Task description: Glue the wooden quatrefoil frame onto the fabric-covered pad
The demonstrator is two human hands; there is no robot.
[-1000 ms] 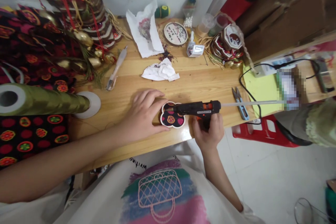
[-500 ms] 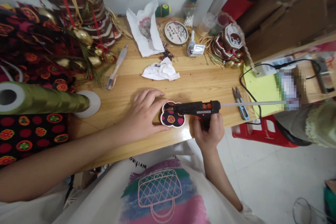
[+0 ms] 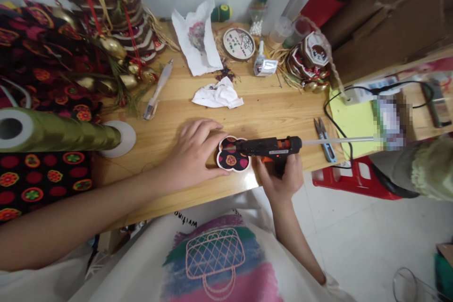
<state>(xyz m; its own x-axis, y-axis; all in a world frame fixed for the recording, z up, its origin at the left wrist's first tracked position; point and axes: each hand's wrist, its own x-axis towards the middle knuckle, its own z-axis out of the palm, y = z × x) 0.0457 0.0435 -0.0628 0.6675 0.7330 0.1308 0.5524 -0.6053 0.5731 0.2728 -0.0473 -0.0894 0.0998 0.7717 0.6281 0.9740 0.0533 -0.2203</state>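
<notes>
The left hand (image 3: 193, 153) lies spread on the bench (image 3: 269, 108), fingertips pressing the flower-shaped fabric patch (image 3: 231, 155) near the front edge. The right hand (image 3: 283, 177) is wrapped around the glue gun (image 3: 271, 146), nozzle over the patch (indicator lit). Those fingertips sit close to the nozzle, so hot glue could likely burn them or spill onto the wood.

Black glue gun (image 3: 271, 146) w/ orange trigger; flower-shaped piece (image 3: 231, 155) black w/ red-orange dots, white edge; olive-green ribbon roll (image 3: 60, 136); white tissue (image 3: 217, 96); light wood table (image 3: 170, 122).
</notes>
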